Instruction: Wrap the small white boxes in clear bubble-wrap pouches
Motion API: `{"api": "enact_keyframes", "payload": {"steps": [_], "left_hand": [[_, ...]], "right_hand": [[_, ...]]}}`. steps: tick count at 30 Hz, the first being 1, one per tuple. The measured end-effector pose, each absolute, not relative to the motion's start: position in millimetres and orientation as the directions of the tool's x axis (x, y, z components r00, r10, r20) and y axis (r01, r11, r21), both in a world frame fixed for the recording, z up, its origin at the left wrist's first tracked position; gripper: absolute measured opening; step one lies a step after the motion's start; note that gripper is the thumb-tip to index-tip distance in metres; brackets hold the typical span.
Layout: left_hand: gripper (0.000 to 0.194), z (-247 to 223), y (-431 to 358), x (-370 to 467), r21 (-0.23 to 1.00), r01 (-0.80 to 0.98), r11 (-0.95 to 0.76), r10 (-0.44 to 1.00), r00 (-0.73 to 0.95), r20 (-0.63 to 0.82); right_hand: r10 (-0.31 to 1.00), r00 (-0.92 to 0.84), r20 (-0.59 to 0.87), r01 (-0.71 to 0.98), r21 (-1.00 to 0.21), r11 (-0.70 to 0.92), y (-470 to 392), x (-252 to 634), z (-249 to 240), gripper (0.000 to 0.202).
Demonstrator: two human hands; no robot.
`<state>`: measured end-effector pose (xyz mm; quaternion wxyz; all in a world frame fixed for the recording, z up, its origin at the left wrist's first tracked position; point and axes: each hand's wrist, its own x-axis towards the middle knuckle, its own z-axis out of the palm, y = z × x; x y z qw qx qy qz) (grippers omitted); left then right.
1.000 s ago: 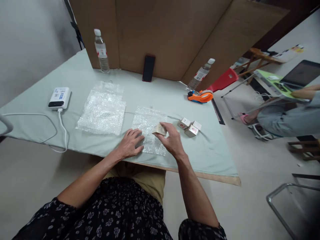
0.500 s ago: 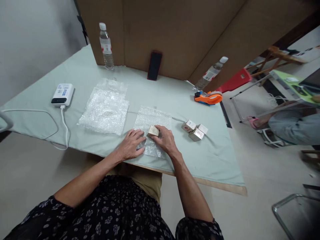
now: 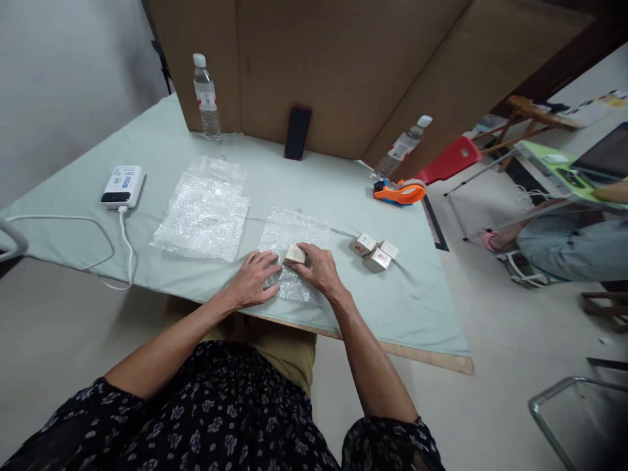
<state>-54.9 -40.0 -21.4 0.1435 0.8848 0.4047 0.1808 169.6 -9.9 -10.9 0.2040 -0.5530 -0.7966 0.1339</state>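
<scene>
My right hand point(image 3: 318, 267) grips a small cardboard box point(image 3: 294, 254) with printed sides, thumb on the near side and fingers behind it. The box is over the middle of a bubble wrap sheet point(image 3: 300, 291) on the table. Flat on the sheet's left edge lies my left hand point(image 3: 254, 278), fingers spread and holding nothing. Three similar small boxes point(image 3: 377, 259) sit grouped to the right of my right hand. A stack of bubble wrap point(image 3: 201, 216) lies to the left of my left hand.
An orange tape dispenser point(image 3: 401, 193) and a leaning water bottle point(image 3: 402, 149) are at the back right. Another bottle point(image 3: 207, 101) and a phone point(image 3: 297, 134) stand against the cardboard panel point(image 3: 333, 72). A cabled white power bank point(image 3: 122, 186) lies left. A person's leg point(image 3: 554, 242) shows at right.
The whole view has shifted slightly, so things appear a little further left. Both hands keep nearly the same place on the bubble wrap, and my right hand still holds the box.
</scene>
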Motion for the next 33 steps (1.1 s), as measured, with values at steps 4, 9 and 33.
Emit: {"api": "enact_keyframes", "payload": {"steps": [4,9,33], "left_hand": [[0.045,-18,-44,-60,0.44,0.648,-0.621,0.772,0.602,0.204],[0.055,-12,-63,-72,0.429,0.637,-0.64,0.753,0.63,0.189],[0.015,5,24,-6,0.903,0.417,-0.105,0.964,0.266,-0.011]], "right_hand": [[0.927,-0.306,0.215,0.84,-0.397,0.37,-23,174,0,0.049],[0.843,-0.436,0.314,0.818,-0.253,0.517,-76,183,13,0.048],[0.997,0.011,0.077,0.443,-0.894,0.064,-4,182,-10,0.022]]}}
